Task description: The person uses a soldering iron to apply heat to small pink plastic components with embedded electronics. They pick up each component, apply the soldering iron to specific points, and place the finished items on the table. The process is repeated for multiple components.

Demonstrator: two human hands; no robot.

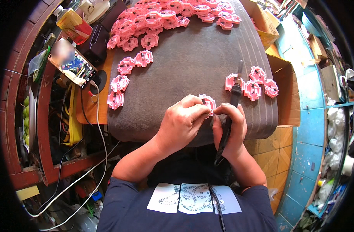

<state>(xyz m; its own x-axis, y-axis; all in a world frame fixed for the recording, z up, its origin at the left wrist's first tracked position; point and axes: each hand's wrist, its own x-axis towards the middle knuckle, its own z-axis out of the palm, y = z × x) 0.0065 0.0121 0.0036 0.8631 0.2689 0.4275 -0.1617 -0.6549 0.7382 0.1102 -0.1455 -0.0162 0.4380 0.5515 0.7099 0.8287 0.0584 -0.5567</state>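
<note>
My left hand [181,118] is closed, pinching a small pink plastic part [210,103] with a black piece on it, just over the near edge of the covered table. Between the thumb and fingers of my right hand [235,125] rests a soldering iron [235,96], its black handle crossing the hand and its thin tip pointing up and away from me. The right thumb and forefinger also meet at the right side of the pink part. Beyond the iron lie several similar pink parts [252,90], one of them partly covered by the iron.
A large heap of pink parts [153,17] covers the table's far end, and a short row of pink parts [120,82] lines its left side. Left of the table stand a phone [82,71] on a holder and a bottle [73,26]. Cardboard boxes [287,92] stand at the right.
</note>
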